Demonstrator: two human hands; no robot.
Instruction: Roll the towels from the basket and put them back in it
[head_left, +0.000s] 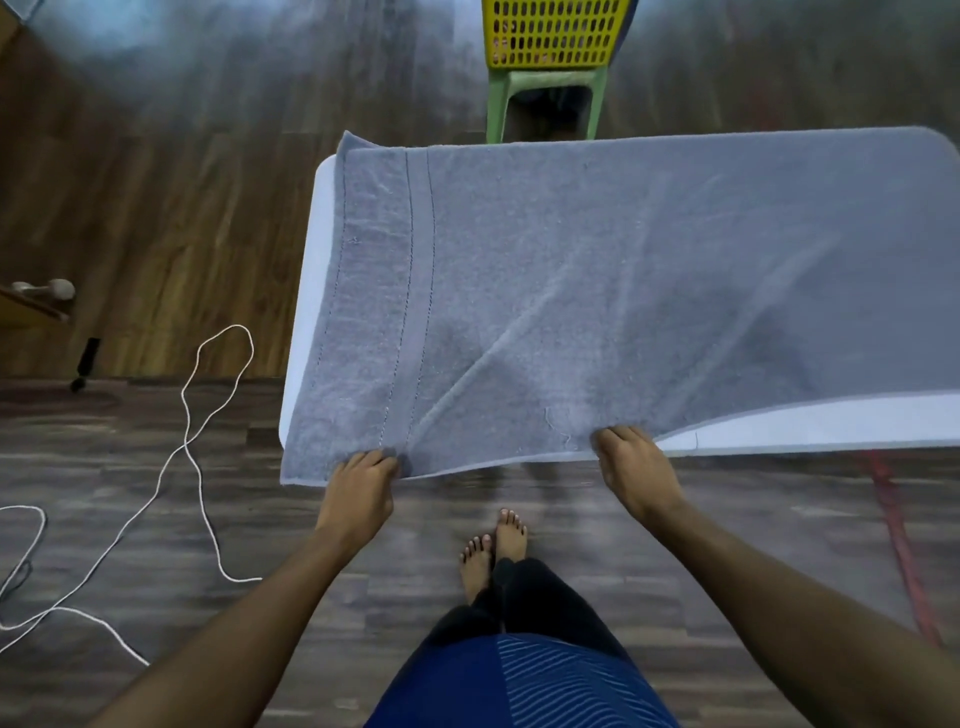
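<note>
A grey towel lies spread flat over a white table, covering most of its top. My left hand pinches the towel's near edge close to its left corner, beside the stitched border. My right hand pinches the same near edge further right, where the cloth lifts slightly off the table. The yellow slotted basket stands on a green stool beyond the table's far side; its contents are hard to make out.
A white cord loops over the wooden floor at the left. A red cord runs along the floor at the right. My bare feet stand just in front of the table. A door handle shows at the far left.
</note>
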